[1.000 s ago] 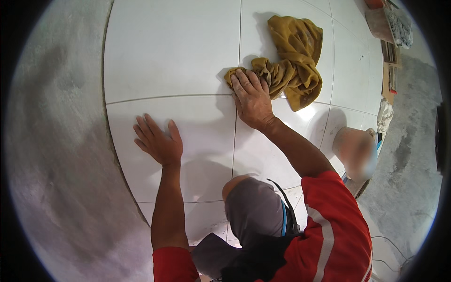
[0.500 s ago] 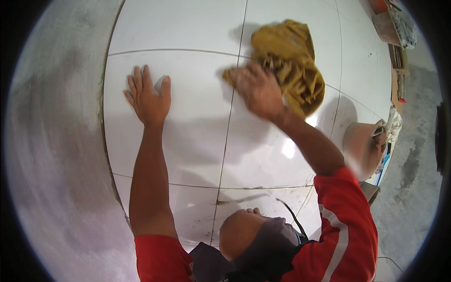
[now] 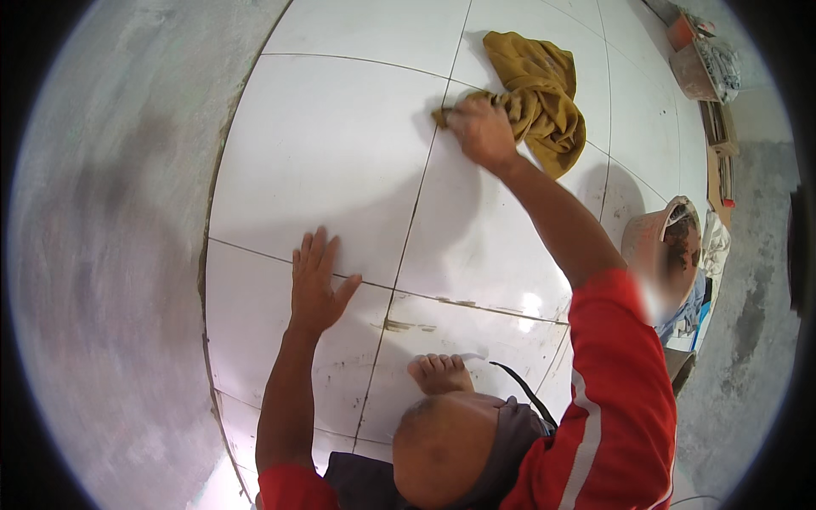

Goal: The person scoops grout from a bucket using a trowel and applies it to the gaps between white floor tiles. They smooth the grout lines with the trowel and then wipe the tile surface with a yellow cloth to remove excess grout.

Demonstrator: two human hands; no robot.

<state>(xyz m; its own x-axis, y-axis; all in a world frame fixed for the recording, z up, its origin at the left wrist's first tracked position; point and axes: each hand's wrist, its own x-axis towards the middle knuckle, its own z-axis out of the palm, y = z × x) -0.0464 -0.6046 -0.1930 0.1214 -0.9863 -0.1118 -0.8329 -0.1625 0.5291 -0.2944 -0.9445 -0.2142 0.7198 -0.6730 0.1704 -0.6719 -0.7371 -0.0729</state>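
Note:
My right hand (image 3: 484, 132) grips a bunched end of a mustard-yellow cloth (image 3: 548, 102), pressing it on the white tiled floor (image 3: 340, 127) beside a tile joint. The rest of the cloth lies crumpled and twisted, trailing away to the far right. With fingers spread, my left hand (image 3: 319, 285) rests flat on the tiles, across a joint and nearer to me. Brownish smears (image 3: 408, 325) mark the tile between that hand and my bare foot (image 3: 440, 372).
A grey wall (image 3: 110, 212) borders the tiles on the left. At the right stands a pinkish bucket (image 3: 663, 246) with dark matter inside. Farther back are a container (image 3: 697, 72) holding plastic and a reddish box (image 3: 682, 32). A black strap (image 3: 523, 382) hangs near my knee.
My left hand has come nearer to me along the tiles. My right hand still holds the cloth, whose loose part lies more stretched out. The view has shifted, and my foot now shows fully.

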